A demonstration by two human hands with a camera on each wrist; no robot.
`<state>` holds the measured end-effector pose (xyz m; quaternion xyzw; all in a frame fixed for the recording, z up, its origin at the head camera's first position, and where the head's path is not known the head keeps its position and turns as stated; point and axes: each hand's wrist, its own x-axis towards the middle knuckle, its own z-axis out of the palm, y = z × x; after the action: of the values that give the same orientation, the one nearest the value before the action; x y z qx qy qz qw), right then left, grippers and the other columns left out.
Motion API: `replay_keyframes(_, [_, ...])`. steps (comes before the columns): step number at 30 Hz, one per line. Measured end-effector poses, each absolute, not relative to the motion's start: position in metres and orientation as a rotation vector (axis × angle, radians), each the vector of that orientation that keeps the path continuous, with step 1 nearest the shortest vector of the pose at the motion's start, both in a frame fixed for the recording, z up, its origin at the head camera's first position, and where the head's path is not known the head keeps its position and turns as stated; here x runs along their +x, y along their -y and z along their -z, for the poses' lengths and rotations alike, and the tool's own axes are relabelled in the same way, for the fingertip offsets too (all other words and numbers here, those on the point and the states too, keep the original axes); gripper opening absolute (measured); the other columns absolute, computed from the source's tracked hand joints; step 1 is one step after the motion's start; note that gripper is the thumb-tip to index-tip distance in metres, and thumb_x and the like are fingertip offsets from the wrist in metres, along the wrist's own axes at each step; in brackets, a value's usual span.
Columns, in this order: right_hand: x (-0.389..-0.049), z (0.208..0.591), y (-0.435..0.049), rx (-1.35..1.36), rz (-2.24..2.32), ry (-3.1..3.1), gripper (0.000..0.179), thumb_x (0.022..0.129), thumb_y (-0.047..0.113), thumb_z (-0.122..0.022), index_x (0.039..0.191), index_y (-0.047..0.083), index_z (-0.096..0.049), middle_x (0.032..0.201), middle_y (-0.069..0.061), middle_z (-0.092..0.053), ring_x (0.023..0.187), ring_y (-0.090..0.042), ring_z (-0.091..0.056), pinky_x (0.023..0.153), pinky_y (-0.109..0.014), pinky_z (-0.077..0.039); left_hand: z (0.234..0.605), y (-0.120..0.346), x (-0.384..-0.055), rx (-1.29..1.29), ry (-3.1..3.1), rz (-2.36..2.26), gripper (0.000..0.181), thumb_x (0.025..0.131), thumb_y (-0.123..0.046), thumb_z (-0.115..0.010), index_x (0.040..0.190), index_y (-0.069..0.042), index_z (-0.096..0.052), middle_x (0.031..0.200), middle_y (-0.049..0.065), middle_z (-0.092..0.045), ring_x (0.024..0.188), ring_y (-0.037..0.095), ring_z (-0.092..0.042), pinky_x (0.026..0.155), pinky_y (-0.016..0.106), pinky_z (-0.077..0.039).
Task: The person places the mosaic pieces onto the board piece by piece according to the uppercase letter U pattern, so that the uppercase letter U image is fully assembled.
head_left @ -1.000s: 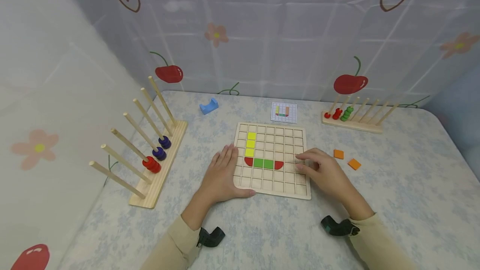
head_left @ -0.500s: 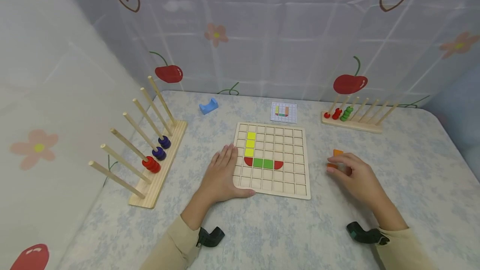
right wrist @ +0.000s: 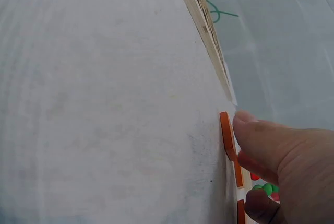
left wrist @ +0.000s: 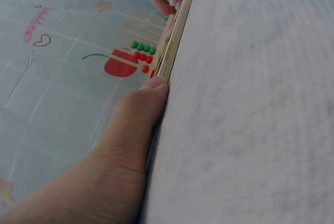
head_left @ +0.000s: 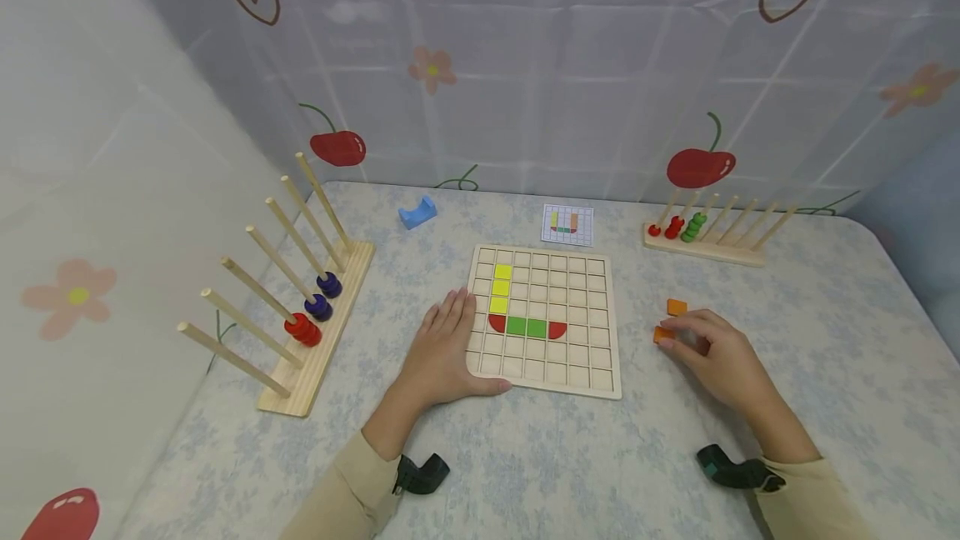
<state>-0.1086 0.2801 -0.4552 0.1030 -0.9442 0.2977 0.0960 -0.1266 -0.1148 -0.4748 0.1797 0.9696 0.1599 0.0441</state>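
Note:
My left hand (head_left: 442, 357) lies with straight fingers along the left side of the wooden grid board (head_left: 570, 386), its thumb at the near edge. Yellow tiles (head_left: 501, 288) stand in a column on the board, above a row of green tiles (head_left: 527, 327) with red rounded pieces (head_left: 557, 330) at its ends. To the right of the board my right hand (head_left: 720, 365) pinches an orange tile (head_left: 661, 335) between thumb and index finger, low over the table. Another orange tile (head_left: 677, 307) lies just beyond the fingers. The right wrist view shows a further orange tile (right wrist: 240, 211) near a curled finger.
At the left stands a pegged bead rack (head_left: 330, 340) with red and blue beads. A smaller bead rack (head_left: 705, 250) is at the back right. Behind the board lie a pattern card (head_left: 567, 226) and a blue curved piece (head_left: 417, 212).
My right hand has moved right, away from the board's right edge to the orange tiles. An orange tile now shows between its fingertips, more exposed than half a second ago. My left hand stays put.

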Motion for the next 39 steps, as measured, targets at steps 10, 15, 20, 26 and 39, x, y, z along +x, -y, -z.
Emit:
replay_keyframes(10, [-0.1092,0.4595,-0.2819,0.373,-0.839,2.797,0.020,0.087,0.013,-0.076,0.107,0.011,-0.076,0.101,-0.002,-0.065,0.066,-0.003,-0.037,0.053,-0.021,-0.034,0.4758,0.1147,-0.1270,0.544,-2.953,-0.481,0.139,0.062,-0.091,-0.059,0.160,-0.009,-0.005,0.169,0.006,0.000,0.157,0.021,0.001,0.126,0.046,-0.009])
replay_keyframes(15, [-0.1101,0.4596,-0.2821,0.370,-0.828,2.802,0.023,0.087,0.011,-0.076,0.109,0.009,-0.075,0.100,-0.003,-0.065,0.067,-0.003,-0.037,0.054,-0.021,-0.035,0.4748,0.1146,-0.1268,0.548,-2.961,-0.494,0.139,0.062,-0.090,-0.061,0.160,-0.008,-0.007,0.169,0.007,-0.002,0.157,0.022,-0.001,0.126,0.046,-0.009])
replay_keyframes(20, [-0.1107,0.4593,-0.2815,0.349,-0.827,2.817,0.024,0.086,0.011,-0.076,0.110,0.008,-0.075,0.099,-0.003,-0.064,0.066,-0.004,-0.038,0.053,-0.022,-0.035,0.4739,0.1146,-0.1266,0.540,-2.958,-0.486,0.139,0.062,-0.090,-0.061,0.160,-0.008,-0.006,0.169,0.006,-0.002,0.157,0.021,0.000,0.126,0.045,-0.008])
replay_keyframes(26, [-0.1106,0.4578,-0.2821,0.324,-0.836,2.849,0.027,0.088,0.013,-0.075,0.114,0.005,-0.074,0.100,-0.004,-0.063,0.067,-0.005,-0.039,0.054,-0.022,-0.035,0.4744,0.1147,-0.1264,0.543,-2.961,-0.490,0.139,0.062,-0.089,-0.062,0.160,-0.007,-0.007,0.169,0.007,-0.003,0.157,0.022,-0.001,0.127,0.045,-0.008])
replay_keyframes(39, [-0.1112,0.4558,-0.2811,0.290,-0.890,2.884,0.021,0.090,0.015,-0.074,0.110,0.014,-0.069,0.092,-0.001,-0.062,0.067,-0.007,-0.039,0.054,-0.023,-0.034,0.4749,0.1142,-0.1266,0.548,-2.964,-0.498,0.140,0.061,-0.090,-0.061,0.160,-0.008,-0.006,0.169,0.007,-0.002,0.157,0.022,-0.001,0.126,0.045,-0.009])
